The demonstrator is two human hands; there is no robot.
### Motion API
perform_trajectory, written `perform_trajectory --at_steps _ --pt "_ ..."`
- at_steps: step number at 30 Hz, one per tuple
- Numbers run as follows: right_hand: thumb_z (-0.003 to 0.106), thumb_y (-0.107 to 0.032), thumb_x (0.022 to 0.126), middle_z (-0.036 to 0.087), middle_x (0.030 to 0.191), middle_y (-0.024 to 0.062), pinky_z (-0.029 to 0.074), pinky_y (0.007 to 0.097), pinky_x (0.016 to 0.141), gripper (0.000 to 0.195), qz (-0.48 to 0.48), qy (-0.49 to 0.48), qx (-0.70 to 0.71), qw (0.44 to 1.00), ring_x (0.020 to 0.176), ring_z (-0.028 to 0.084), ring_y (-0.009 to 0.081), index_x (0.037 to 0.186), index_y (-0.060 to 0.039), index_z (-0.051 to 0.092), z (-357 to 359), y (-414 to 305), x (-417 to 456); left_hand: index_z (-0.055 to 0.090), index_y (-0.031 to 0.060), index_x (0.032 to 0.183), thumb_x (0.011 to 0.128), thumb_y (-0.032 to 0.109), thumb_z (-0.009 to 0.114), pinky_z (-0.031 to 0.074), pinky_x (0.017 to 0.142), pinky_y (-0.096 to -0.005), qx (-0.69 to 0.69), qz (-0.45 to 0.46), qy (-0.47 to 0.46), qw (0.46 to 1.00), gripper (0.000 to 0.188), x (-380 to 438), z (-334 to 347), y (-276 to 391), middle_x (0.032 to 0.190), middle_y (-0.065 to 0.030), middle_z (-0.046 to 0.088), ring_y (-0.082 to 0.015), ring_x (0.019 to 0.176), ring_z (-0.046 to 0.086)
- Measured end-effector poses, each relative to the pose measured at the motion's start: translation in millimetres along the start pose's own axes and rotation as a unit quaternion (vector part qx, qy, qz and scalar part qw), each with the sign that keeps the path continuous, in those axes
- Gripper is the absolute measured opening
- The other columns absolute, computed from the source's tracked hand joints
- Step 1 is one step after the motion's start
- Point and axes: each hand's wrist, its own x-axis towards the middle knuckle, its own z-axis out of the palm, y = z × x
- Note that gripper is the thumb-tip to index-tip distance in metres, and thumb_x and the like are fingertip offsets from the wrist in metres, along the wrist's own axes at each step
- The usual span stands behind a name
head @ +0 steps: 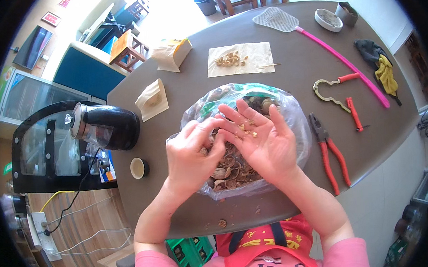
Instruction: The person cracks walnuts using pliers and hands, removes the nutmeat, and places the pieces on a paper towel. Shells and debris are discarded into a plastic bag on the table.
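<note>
My right hand is turned palm up with its fingers apart, and small walnut kernel pieces lie on it. Bent over its fingers is my left hand, thumb and forefinger close together; whether anything is between them I cannot tell. Both hands are above a clear plastic bag, spread wide and holding walnuts and broken shells. The hands hide part of its contents. Beyond the bag, a paper napkin carries a small heap of kernels and a toothpick.
Red-handled combination pliers lie right of the bag, near a metal cracker with red grips, a pink flyswatter, gloves and an ashtray. To the left stand an electric kettle, a paper cup and napkins.
</note>
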Motion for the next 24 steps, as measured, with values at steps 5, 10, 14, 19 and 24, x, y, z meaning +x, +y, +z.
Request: perform_trajectory --at_steps 5,10,14,19,24 --pt "0.042 -0.045 0.104 0.048 0.143 0.0272 0.034 0.043 0.114 0.057 0.003 -0.006 -0.012 1.0 0.133 0.047 0.0335 0.136 0.0008 0.053 -2.9 0.2 1.1 0.071 0.0069 0.089 0.084 0.019 0.074 0.053 0.061 -0.0377 0.015 0.076 -0.027 0.997 0.013 8.3 21.1 -2.6 0.082 -0.0108 0.067 -0.0286 0.07 0.067" --pt "0.043 -0.045 0.103 0.048 0.143 0.0274 0.033 0.0423 0.114 0.057 -0.005 -0.005 -0.005 1.0 0.132 0.047 0.0322 0.135 0.0003 0.054 -2.8 -0.8 0.7 0.071 0.006 0.088 0.084 0.016 0.073 0.054 0.063 -0.0366 0.004 0.06 -0.046 0.997 0.01 14.2 25.5 -4.0 0.084 -0.0121 0.068 -0.0281 0.07 0.068" --pt "0.043 -0.046 0.103 0.048 0.143 0.0275 0.032 0.0434 0.115 0.057 -0.008 -0.002 -0.012 1.0 0.133 0.047 0.032 0.135 -0.0005 0.054 -1.3 -0.5 -0.8 0.07 0.0044 0.088 0.083 0.012 0.073 0.054 0.064 -0.0357 -0.14 -0.032 -0.086 0.986 0.01 14.4 20.5 -1.4 0.084 -0.012 0.069 -0.0283 0.07 0.068" --pt "0.038 -0.049 0.104 0.042 0.148 0.0286 0.027 0.0479 0.117 0.063 -0.001 -0.019 -0.016 1.0 0.137 0.041 0.0358 0.14 0.0005 0.05 -3.2 0.5 -1.1 0.07 0.0042 0.091 0.083 0.011 0.073 0.054 0.064 -0.0363 -0.078 0.078 -0.074 0.991 0.011 7.2 26.9 5.0 0.084 -0.0117 0.069 -0.029 0.071 0.068" --pt "0.033 -0.051 0.104 0.041 0.149 0.0299 0.025 0.0493 0.119 0.066 -0.014 -0.009 -0.046 0.999 0.139 0.039 0.0388 0.142 0.001 0.047 -5.8 2.5 -1.4 0.069 0.0066 0.091 0.084 0.018 0.072 0.053 0.061 -0.0395 0.013 0.129 -0.072 0.989 0.014 5.5 33.4 7.1 0.081 -0.0102 0.066 -0.028 0.071 0.068"
